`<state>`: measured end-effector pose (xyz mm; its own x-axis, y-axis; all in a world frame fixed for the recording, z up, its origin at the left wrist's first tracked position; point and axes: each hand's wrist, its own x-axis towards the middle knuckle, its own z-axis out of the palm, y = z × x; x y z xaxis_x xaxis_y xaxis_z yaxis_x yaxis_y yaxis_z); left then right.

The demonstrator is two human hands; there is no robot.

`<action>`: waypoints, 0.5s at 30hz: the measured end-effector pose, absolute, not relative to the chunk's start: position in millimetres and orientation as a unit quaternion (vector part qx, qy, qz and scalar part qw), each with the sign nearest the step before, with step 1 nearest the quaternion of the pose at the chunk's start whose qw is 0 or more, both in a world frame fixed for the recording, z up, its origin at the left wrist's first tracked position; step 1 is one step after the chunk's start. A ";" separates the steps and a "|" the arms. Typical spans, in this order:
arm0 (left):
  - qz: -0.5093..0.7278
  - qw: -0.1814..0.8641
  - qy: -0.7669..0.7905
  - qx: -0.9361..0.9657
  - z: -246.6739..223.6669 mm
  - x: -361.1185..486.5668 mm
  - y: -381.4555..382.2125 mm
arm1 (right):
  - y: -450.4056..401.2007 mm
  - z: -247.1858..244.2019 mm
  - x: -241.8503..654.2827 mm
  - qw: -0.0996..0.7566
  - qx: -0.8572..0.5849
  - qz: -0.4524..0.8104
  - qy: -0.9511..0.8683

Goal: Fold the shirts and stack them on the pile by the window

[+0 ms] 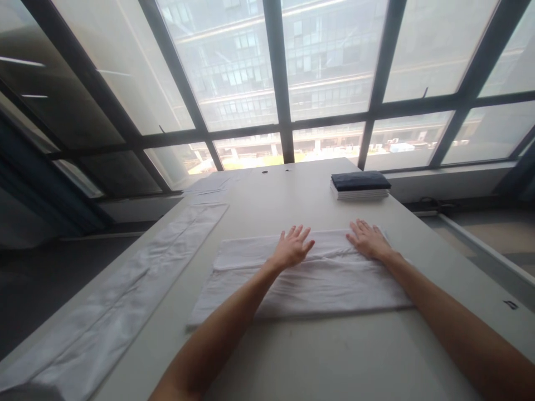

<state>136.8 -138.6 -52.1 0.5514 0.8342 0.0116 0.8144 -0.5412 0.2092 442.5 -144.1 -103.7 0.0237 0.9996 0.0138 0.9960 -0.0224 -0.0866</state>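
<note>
Backlit: bright windows (232, 67) | hazy glare | dark floor (37, 295) left | edges stretched | soft blur

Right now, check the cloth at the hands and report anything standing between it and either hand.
Nothing visible does: the left hand and right hand appear to rest directly on the cloth. The stack sits beyond the right hand, apart from the cloth.

Cloth across the white table (326, 362)!
Folded white cloth (315, 285) near centre, long white cloth (125, 289) left, dark-topped stack (360, 185) far right!
</note>
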 end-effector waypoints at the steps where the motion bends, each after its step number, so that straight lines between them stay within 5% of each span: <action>1: 0.047 0.085 0.463 0.881 -59.3 140.1 -140.2 | -143.5 -104.5 442.7 0.035 -0.714 0.025 -0.698; 11: 0.058 0.058 0.452 0.888 -74.1 137.6 -144.9 | -148.4 -96.5 439.1 0.036 -0.711 0.026 -0.702; 15: 0.086 0.070 0.383 0.917 -66.2 144.6 -153.8 | -154.9 -81.1 419.5 0.102 -0.673 -0.010 -0.732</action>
